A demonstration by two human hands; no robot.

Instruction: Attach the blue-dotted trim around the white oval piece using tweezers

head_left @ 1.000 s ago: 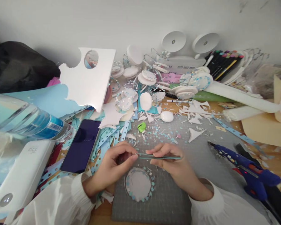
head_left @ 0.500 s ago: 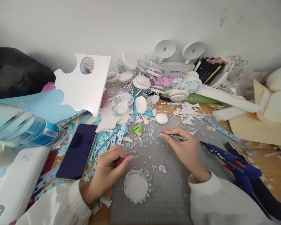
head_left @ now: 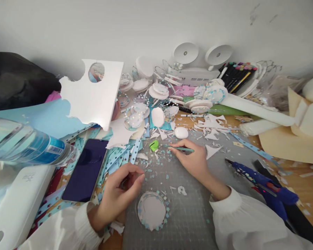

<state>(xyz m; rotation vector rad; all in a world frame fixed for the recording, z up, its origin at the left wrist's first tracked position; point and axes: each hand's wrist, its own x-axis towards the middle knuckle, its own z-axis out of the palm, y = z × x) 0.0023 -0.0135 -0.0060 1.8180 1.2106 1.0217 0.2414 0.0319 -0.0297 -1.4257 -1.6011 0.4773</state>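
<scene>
While its tip lies lost among tiny blue star cutouts [head_left: 161, 157] on the grey mat [head_left: 187, 215], thin teal tweezers [head_left: 181, 148] sit pinched in the right hand [head_left: 191, 158]. Apart, the left hand [head_left: 120, 189] curls loosely near a star-rimmed disc [head_left: 151, 210]; its grasp is unclear.

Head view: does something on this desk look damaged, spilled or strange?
Yes. The white foam board at the back left has round holes and torn, bitten edges. Small blue and white scraps lie spilled over the grey cutting mat, near the right hand holding tweezers.
</scene>
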